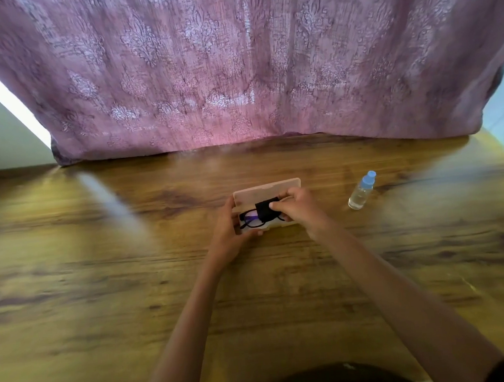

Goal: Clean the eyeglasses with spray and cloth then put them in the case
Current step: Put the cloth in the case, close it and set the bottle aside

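A pink patterned curtain (233,69) hangs across the far side, and its hem reaches the far edge of a wide wooden table (101,297). Near the middle of the table lies a pale case (267,187), open, with its lid tipped up on the far side. The left hand (228,227) grips the left end of the case. The right hand (297,209) has its fingertips pinched together on a black cloth (266,209), which it holds over the right half of the case. A small clear spray bottle (361,192) with a blue cap stands well apart to the right.

The black glasses (250,218) lie inside the case, the left lens showing and the right one covered by the cloth.

The likely risk is at closing. If the cloth bunches thickly over the frame, the lid may not shut flat or may press on a lens. A temple arm sticking past the rim could get caught. Whether the arms are fully folded cannot be told.
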